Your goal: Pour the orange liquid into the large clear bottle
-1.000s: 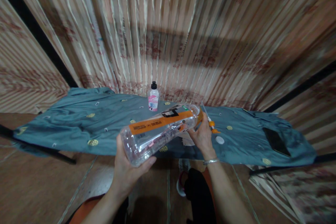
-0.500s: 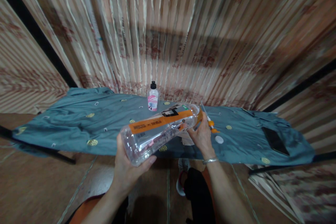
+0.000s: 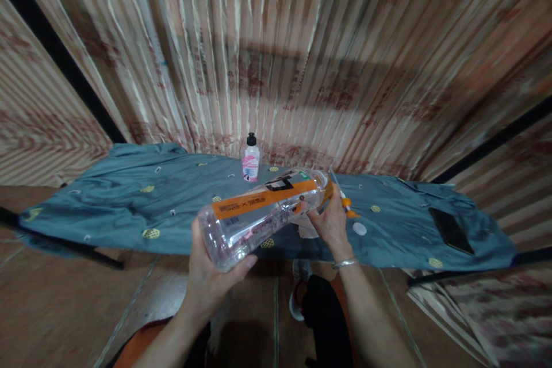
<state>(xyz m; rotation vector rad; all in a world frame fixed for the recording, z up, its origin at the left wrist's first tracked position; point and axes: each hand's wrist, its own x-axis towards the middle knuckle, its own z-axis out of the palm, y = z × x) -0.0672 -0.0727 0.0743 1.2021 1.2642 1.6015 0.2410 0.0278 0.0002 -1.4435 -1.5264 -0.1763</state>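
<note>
I hold a clear plastic bottle [image 3: 263, 215] with an orange label, tipped on its side, over the front edge of a table. My left hand [image 3: 209, 279] grips the bottle's base from below. My right hand [image 3: 331, 221] is closed at the bottle's neck end, where a thin syringe-like tool with an orange part [image 3: 344, 200] sticks out past the fingers. A silver bracelet sits on my right wrist.
The table carries a teal cloth [image 3: 129, 201] with small yellow motifs. A small bottle with a black cap and pink label [image 3: 250, 160] stands at the back. A white round cap [image 3: 359, 229] and a dark phone [image 3: 451, 230] lie to the right. Striped curtains hang behind.
Almost nothing has moved. The bottle and both hands have shifted very slightly upward in view.
</note>
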